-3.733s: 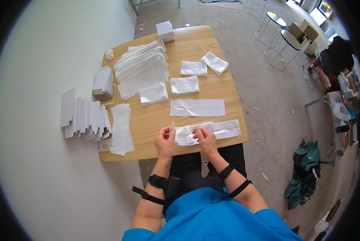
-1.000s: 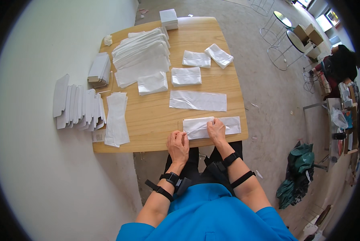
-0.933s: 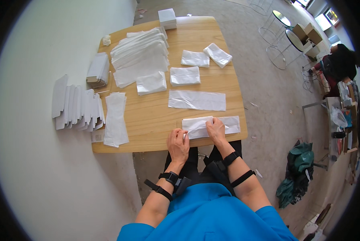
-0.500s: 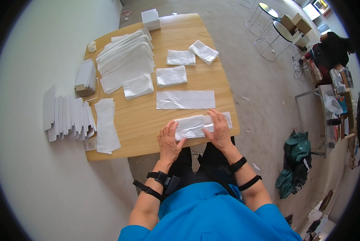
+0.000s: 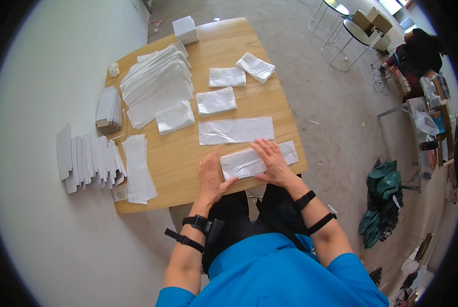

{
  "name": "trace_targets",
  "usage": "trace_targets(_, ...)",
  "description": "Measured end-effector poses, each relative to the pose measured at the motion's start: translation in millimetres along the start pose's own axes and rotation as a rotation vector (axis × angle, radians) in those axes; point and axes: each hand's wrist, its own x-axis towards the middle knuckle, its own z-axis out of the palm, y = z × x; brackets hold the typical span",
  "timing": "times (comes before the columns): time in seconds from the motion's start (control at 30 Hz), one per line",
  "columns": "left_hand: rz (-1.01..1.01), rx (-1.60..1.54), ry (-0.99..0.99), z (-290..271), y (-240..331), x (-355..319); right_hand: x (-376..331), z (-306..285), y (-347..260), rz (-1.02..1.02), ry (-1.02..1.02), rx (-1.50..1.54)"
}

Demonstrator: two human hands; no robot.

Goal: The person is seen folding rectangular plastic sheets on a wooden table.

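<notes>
At the table's near edge lies a long, thin, glossy white sheet (image 5: 239, 162), which looks like a flat plastic bag; whether it has several layers I cannot tell. My right hand (image 5: 276, 166) rests on its middle with fingers spread. Beside its left end, my left hand (image 5: 211, 179) is open, its thumb tip at the sheet's lower corner. Just beyond lies a similar flat white strip (image 5: 235, 131). Farther back are three shorter white folded packets (image 5: 216, 101), and another folded stack (image 5: 175, 117) sits left of them.
A fanned pile of white sheets (image 5: 155, 84) covers the table's (image 5: 183, 169) far left. White card pieces (image 5: 88, 161), a narrow white stack (image 5: 141, 171) and a white block (image 5: 185, 29) line the edges. Right of the table are green bags (image 5: 380, 192), round stools (image 5: 356, 31) and a seated person (image 5: 418, 53).
My left hand has drawn slightly left, off the sheet's end. The right hand has slid a little left, its fingers still on the sheet. The whole view has tilted slightly.
</notes>
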Motion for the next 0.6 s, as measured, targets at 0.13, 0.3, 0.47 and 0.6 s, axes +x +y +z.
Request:
trace_targets(0.13, -0.461, -0.551, 0.187, 7, -12, -20, -11, 4, 4, 0.413, 0.345, 0.254)
trace_targets(0.3, -0.61, -0.668, 0.214, 23, 4, -14, -13, 28, 9, 0.671, 0.344, 0.356)
trace_targets(0.47, -0.593, -0.588, 0.222, 26, 8, -7, -7, 31, 8, 0.684, 0.339, 0.342)
trace_targets(0.6, -0.618, -0.46, 0.268, 16, 10, -13, -5, 18, 0, 0.65, 0.419, 0.264)
